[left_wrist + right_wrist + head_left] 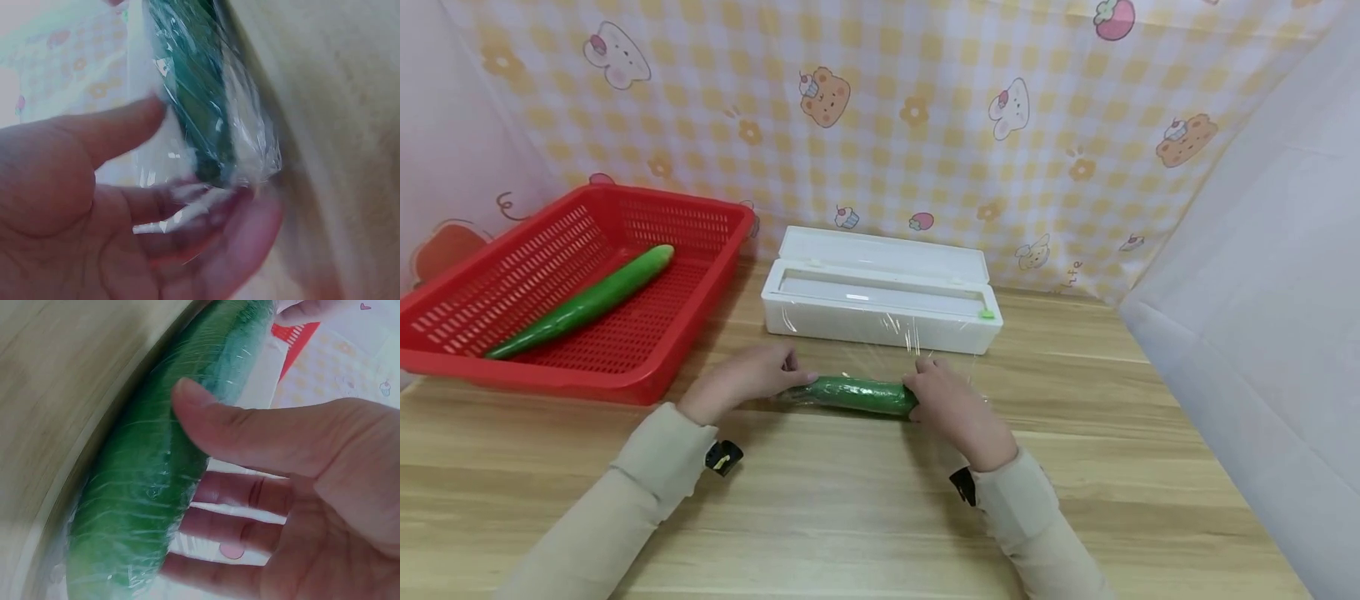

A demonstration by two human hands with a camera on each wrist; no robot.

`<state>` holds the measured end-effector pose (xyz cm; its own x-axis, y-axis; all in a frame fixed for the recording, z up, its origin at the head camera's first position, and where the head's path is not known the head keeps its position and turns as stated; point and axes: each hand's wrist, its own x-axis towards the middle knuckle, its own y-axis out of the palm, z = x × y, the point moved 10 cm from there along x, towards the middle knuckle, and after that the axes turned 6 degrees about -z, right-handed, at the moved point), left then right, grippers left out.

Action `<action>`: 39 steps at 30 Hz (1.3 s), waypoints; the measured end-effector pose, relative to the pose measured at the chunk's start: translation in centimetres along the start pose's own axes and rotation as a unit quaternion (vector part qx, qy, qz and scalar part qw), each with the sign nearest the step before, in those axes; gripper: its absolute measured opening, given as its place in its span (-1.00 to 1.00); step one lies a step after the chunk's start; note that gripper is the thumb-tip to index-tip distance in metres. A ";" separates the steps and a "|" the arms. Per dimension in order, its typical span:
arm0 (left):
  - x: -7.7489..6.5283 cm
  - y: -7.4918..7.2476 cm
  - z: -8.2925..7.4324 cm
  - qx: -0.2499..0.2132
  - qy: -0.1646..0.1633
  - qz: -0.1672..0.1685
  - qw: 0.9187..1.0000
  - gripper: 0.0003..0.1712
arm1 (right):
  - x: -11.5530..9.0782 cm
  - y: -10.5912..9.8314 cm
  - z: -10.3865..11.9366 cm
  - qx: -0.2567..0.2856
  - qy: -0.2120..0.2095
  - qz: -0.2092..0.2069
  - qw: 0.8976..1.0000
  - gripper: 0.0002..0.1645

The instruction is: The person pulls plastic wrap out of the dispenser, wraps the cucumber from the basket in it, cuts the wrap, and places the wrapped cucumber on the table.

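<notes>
A green cucumber [865, 395] wrapped in clear cling film lies crosswise on the table, between the two hands. My left hand [758, 372] is at its left end. In the left wrist view, the thumb lies along the side of the cucumber [197, 94] while bent fingers touch the loose, crumpled film [259, 147] at its tip. My right hand [951, 406] grips the right part, thumb on the near face of the cucumber [134, 481] and fingers round behind it. Film stretches from the cucumber back to a white cling film dispenser [880, 321], whose lid stands raised.
At the left stands a red plastic basket [647, 367] with another cucumber [587, 304], apparently unwrapped, inside. A green slide cutter [987, 314] sits at the dispenser's right end. Behind hangs a yellow checked curtain [880, 150]; the wooden table [820, 517] extends in front.
</notes>
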<state>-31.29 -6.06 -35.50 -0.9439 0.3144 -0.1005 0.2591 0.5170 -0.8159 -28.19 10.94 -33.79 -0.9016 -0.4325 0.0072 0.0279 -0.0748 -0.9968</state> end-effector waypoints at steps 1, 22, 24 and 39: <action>0.0 -0.3 -0.6 0.022 0.022 -0.017 0.999 -0.66 | 0.0 0.0 -0.1 0.005 -0.001 0.000 1.000 -0.57; -0.1 1.5 -4.5 0.086 0.145 -0.042 0.985 -0.54 | 0.5 -0.1 -1.7 0.081 0.002 -0.016 0.997 -0.63; 0.0 1.5 -4.6 0.093 0.154 -0.052 0.982 -0.59 | 0.5 -0.1 -1.8 0.075 0.000 -0.024 0.997 -0.61; 1.4 0.5 -4.0 0.072 0.124 -0.096 0.985 -0.84 | 1.0 -0.6 -1.6 0.029 0.007 -0.070 0.997 -0.71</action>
<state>-31.61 -2.16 -33.78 -0.8888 0.4159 0.1922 0.0312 0.4734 -0.8803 -29.80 12.02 -33.34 -0.9041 -0.4020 0.1451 -0.0745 -0.1859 -0.9797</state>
